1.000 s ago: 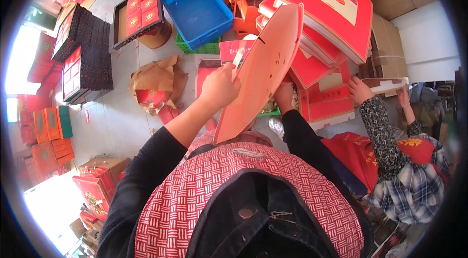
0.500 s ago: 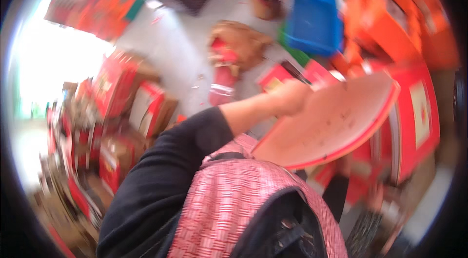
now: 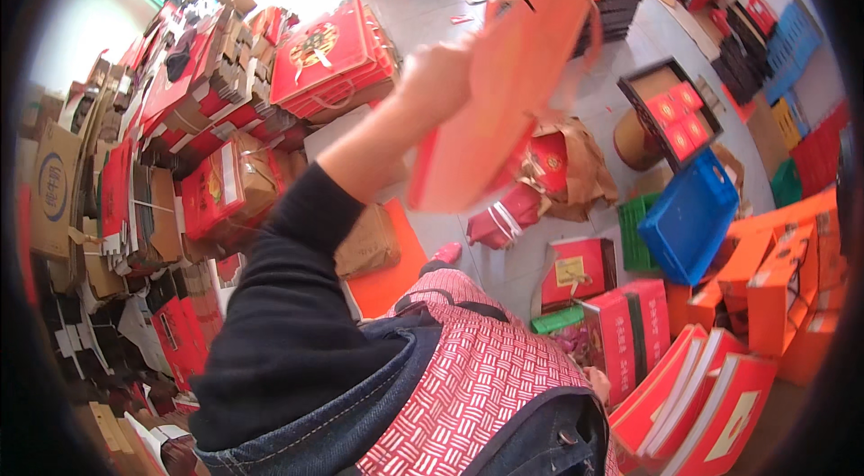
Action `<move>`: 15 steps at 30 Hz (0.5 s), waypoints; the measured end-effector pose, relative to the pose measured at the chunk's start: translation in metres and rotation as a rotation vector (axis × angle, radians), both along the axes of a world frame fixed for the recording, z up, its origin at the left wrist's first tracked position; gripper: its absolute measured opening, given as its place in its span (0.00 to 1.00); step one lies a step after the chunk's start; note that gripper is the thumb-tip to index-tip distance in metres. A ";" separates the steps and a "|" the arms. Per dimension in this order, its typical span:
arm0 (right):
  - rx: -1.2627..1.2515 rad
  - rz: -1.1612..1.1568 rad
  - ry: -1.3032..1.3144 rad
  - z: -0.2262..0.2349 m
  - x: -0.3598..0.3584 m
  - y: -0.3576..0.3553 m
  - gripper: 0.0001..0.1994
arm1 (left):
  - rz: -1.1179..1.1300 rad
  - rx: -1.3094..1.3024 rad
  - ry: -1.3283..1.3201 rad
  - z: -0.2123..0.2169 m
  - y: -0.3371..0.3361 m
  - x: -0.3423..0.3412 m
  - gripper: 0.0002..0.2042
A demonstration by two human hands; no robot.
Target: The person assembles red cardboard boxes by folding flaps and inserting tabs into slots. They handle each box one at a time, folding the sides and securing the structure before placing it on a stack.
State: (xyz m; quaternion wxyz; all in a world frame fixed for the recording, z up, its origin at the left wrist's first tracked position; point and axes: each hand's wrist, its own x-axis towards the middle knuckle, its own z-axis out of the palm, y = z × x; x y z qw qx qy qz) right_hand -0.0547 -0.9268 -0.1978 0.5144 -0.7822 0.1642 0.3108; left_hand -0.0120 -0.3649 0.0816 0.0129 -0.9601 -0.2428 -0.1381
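Floor [image 3: 506, 276] is crowded w/ boxes [image 3: 326, 58], so red-pink panel [image 3: 508, 85] is clamped by edge in L hand [image 3: 438, 80], held high prob. for clearance; R hand [image 3: 597, 382] grip can't be told.

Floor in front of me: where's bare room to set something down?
Bare grey floor shows between the maroon bundle and the flat red box, and between the black stack and the tray of red packs. It's crowded at left with piled cartons, and at lower right with orange boxes and red cases.

4 boxes [image 3: 666, 107] in tray [image 3: 654, 86], behind upper crate [image 3: 688, 229] atop lower crate [image 3: 637, 226]
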 end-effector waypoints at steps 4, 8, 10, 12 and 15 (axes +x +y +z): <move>-0.015 0.001 0.123 -0.042 -0.010 0.077 0.10 | 0.024 0.373 -0.021 0.032 0.146 -0.041 0.20; -0.129 0.328 0.138 -0.060 -0.023 0.166 0.10 | 0.075 0.631 0.076 0.006 0.290 -0.066 0.22; -0.149 0.642 -0.059 -0.036 -0.022 0.216 0.10 | 0.121 0.794 0.121 -0.027 0.361 -0.070 0.23; -0.237 0.768 -0.020 -0.014 -0.016 0.257 0.10 | 0.091 0.846 0.066 -0.069 0.440 -0.083 0.24; -0.344 0.767 0.045 -0.009 -0.014 0.286 0.11 | 0.233 0.881 0.186 -0.148 0.535 -0.099 0.24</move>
